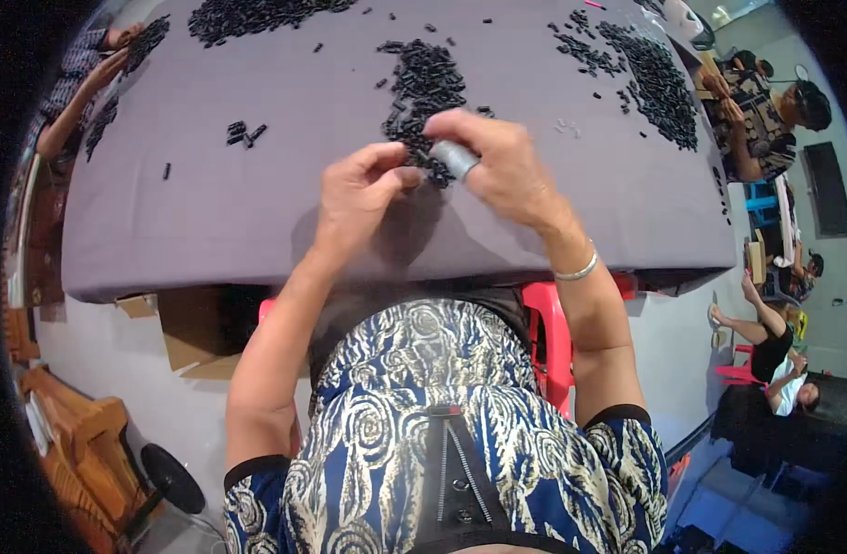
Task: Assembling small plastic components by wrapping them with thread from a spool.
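Note:
My left hand (357,196) is above the near end of a pile of small black cylindrical pieces (428,78). Its thumb and index finger are bent toward each other in a pinch, but what lies between them is too small to make out. My right hand (508,166) is just right of it, slightly blurred, with the fingers curled in. A grey cylindrical sleeve (455,159) shows at its thumb side; it looks wrapped round the thumb. Whatever the fingertips grip is hidden. The hands are close together but apart.
A grey cloth covers the table (257,212). More black pieces lie in heaps at the far left (248,20) and right (659,88), with a small cluster (246,134) left of my hands. Other people sit at both sides. An open cardboard box (202,332) stands below the table's edge.

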Demonstrator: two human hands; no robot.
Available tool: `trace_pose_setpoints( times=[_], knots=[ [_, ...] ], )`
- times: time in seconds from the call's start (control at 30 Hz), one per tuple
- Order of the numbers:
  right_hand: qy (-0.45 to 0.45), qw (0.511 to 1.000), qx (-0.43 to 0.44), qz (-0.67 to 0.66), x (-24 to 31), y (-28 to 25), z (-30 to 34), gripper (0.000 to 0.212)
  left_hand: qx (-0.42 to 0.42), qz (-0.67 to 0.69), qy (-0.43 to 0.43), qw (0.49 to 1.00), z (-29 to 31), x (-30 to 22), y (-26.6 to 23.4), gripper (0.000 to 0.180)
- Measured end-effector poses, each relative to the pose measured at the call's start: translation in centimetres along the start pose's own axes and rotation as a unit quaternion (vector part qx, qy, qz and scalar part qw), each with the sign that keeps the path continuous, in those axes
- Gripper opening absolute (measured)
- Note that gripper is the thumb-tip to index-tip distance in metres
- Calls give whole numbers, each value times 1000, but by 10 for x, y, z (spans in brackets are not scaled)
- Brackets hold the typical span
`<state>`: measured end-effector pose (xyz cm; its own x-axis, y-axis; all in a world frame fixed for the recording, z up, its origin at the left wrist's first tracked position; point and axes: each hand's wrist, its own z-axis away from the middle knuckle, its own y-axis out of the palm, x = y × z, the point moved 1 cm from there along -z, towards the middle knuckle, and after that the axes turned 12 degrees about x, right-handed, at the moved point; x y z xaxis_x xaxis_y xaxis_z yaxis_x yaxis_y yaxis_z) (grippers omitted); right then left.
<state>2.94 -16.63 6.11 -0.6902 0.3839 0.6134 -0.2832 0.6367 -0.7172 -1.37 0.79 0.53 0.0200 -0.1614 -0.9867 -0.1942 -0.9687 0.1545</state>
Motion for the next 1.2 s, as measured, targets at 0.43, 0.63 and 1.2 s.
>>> trace_pose_setpoints(
  times=[0.43,0.63,1.2],
  knots=[
    [211,974,-25,84,-104,-59,52,11,-58,-20,-15,998,-6,-4,-11,16],
    [253,959,14,130,-103,-52,45,13,-30,-56,-4,998,-7,7,-18,19],
    [-177,925,100,-321,141,127,-92,23,-85,-4,23,996,-12,15,-12,17]
  ],
)
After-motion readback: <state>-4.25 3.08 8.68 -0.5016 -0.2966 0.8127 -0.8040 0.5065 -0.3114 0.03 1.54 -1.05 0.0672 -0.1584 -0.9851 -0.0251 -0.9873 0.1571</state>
